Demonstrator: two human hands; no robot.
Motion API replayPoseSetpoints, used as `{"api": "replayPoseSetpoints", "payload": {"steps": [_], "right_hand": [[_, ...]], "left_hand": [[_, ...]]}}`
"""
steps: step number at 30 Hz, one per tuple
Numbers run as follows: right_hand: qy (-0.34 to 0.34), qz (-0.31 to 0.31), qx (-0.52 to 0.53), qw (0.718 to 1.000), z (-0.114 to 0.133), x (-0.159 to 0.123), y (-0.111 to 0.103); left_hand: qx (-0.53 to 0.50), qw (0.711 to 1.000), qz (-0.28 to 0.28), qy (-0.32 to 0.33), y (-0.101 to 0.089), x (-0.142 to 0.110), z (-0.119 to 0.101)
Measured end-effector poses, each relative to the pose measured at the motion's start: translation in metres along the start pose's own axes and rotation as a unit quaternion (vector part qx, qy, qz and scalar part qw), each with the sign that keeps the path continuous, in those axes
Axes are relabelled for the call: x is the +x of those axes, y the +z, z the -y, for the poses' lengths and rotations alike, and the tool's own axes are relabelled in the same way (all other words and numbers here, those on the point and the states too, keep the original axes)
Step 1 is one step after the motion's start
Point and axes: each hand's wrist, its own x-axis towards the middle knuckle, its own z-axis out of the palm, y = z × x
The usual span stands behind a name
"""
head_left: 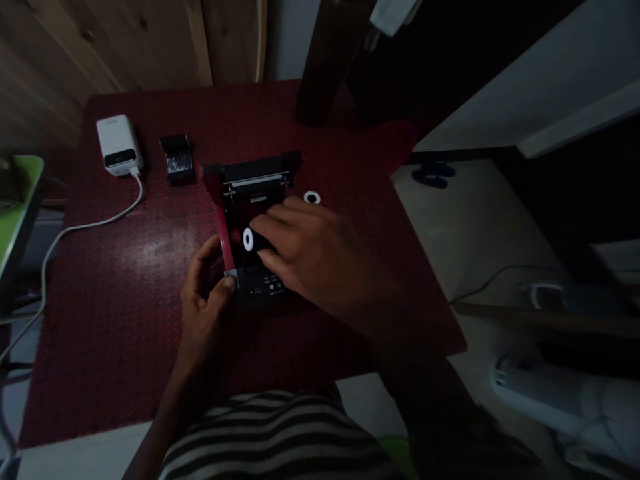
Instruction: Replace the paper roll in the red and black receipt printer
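A small black and red printer (227, 248) stands on the table with its lid (257, 172) tipped up at the back. My left hand (203, 290) grips its front left corner, thumb on the front edge and fingers along the red side wall. Reaching into the printer from the right, my right hand (305, 250) has its fingers closed around a dark roll with a white ring-shaped end (248, 239). Most of the roll is hidden behind the hand. A second white ring-shaped piece (312, 197) with a dark centre lies just right of the printer.
On the dark red table (125, 320), a white power bank (118, 143) with a white cable (107, 219) is at the back left. Beside it lies a small black folded item (178, 160). A dark post (327, 67) rises at the back edge.
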Motion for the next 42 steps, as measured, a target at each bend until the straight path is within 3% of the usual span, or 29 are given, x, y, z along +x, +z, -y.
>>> {"api": "replayPoseSetpoints", "payload": {"steps": [2, 5, 9, 12, 17, 22, 27, 33, 35, 38, 42], "right_hand": [[0.034, -0.074, 0.074, 0.994, -0.008, -0.024, -0.011], [0.143, -0.165, 0.190, 0.957, -0.028, -0.065, -0.015], [0.267, -0.197, 0.312, 0.890, -0.050, -0.112, 0.010], [0.316, -0.189, 0.300, 0.880, -0.057, -0.128, 0.038], [0.286, -0.173, 0.268, 0.904, -0.061, -0.122, 0.072], [0.269, -0.154, 0.272, 0.911, -0.066, -0.120, 0.081], [0.285, -0.110, 0.332, 0.893, -0.066, -0.140, 0.068], [0.298, -0.071, 0.395, 0.866, -0.076, -0.151, 0.025], [0.299, -0.119, 0.389, 0.863, -0.087, -0.141, 0.017], [0.270, -0.200, 0.334, 0.881, -0.109, -0.111, 0.024], [0.242, -0.157, 0.276, 0.917, -0.132, -0.060, 0.054]], "left_hand": [[0.000, 1.000, -0.005, -0.003, 0.001, 0.000, -0.001], [0.007, 1.000, -0.021, -0.013, 0.003, -0.001, -0.002], [0.026, 0.999, -0.037, -0.014, 0.004, -0.002, -0.002], [0.035, 0.999, -0.037, -0.011, 0.003, -0.001, -0.002], [0.071, 0.996, -0.051, -0.008, 0.000, 0.000, 0.001], [0.068, 0.996, -0.047, -0.017, -0.005, 0.000, 0.007], [0.063, 0.997, -0.040, -0.024, -0.005, -0.001, 0.006], [0.078, 0.995, -0.050, -0.025, -0.001, -0.001, 0.001], [0.072, 0.996, -0.045, -0.022, -0.001, -0.001, 0.000], [0.058, 0.997, -0.039, -0.022, -0.001, -0.002, 0.001], [0.047, 0.998, -0.039, -0.019, -0.001, -0.002, 0.001]]}}
